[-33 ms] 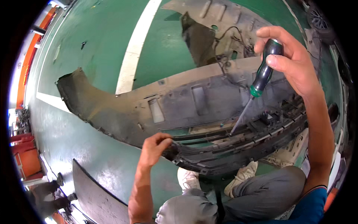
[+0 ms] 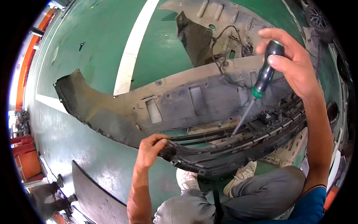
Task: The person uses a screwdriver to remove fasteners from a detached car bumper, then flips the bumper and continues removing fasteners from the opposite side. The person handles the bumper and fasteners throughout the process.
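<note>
Shoes (image 2: 187,180) sit just beside the black grille (image 2: 238,158), whose left end the left hand (image 2: 151,148) pinches between thumb and fingers; that hold should steady it, provided those fingers stay out of the tip's path. The screwdriver (image 2: 258,92) slants down to the slats, though whether its tip touches is unclear. Above, the right hand (image 2: 294,65) is closed on the handle; fuller finger wrap would probably resist slipping. Beyond, the grey bumper (image 2: 175,102) lies on green floor (image 2: 100,44), near loose wire (image 2: 214,46) best left unsnagged.

Spoked wheel (image 2: 318,17) (upper right)
</note>
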The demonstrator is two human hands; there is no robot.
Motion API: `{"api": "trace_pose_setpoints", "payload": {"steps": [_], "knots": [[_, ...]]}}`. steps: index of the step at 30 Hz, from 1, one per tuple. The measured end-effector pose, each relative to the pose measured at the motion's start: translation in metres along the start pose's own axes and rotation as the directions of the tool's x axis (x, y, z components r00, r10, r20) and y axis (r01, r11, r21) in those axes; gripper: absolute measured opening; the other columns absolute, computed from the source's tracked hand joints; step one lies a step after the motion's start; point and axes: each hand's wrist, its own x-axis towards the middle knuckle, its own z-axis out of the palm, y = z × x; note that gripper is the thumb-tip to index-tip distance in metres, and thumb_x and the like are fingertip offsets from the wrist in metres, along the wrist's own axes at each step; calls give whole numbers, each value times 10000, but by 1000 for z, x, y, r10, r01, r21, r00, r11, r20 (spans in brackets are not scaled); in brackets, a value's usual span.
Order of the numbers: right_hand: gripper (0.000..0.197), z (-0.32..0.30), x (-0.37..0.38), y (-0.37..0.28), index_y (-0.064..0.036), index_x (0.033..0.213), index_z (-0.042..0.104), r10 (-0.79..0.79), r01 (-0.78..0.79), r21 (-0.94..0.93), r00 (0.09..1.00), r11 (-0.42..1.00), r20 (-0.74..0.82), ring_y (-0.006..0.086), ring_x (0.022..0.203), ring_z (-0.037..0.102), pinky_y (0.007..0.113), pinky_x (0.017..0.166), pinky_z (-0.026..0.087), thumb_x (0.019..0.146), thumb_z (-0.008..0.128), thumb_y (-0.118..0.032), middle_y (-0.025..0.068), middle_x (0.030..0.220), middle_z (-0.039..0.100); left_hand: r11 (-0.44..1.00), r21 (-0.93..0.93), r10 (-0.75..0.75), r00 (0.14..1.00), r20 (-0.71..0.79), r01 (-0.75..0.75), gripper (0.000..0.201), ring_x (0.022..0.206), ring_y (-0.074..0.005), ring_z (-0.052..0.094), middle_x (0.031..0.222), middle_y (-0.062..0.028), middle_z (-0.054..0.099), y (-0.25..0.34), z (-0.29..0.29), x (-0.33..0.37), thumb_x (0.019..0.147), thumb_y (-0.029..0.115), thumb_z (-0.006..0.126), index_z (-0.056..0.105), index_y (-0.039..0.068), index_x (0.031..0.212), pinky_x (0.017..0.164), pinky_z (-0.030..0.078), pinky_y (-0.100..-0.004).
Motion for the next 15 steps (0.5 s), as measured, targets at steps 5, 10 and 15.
{"api": "trace_pose_setpoints", "payload": {"steps": [5,10,15], "knots": [[384,-28,-30,45,-55,1308,580,194,-128,282,955,951,-222,116,941,540,277,857,421,972,598,-241,28,976,636,834,-550,-28,999,24,37,197,753,-194,563,823,-71,599,-14,0,-2,980,212,596,625,19,954,702,449,-319],[392,-29,-38,66,-11,1240,606,345,-200,405,880,892,-325,74,685,479,213,626,382,1016,527,-322,26,799,588,764,-644,37,995,92,31,316,755,-211,538,863,-82,545,-13,7,0,1000,339,571,555,41,895,668,426,-316],[416,-29,-38,73,-3,1219,608,371,-227,400,868,888,-330,67,581,448,213,542,351,1025,496,-353,1,707,546,961,-263,-101,994,-29,90,400,615,-160,479,692,-51,504,-3,17,-9,999,359,571,527,43,758,577,383,-287]]}}
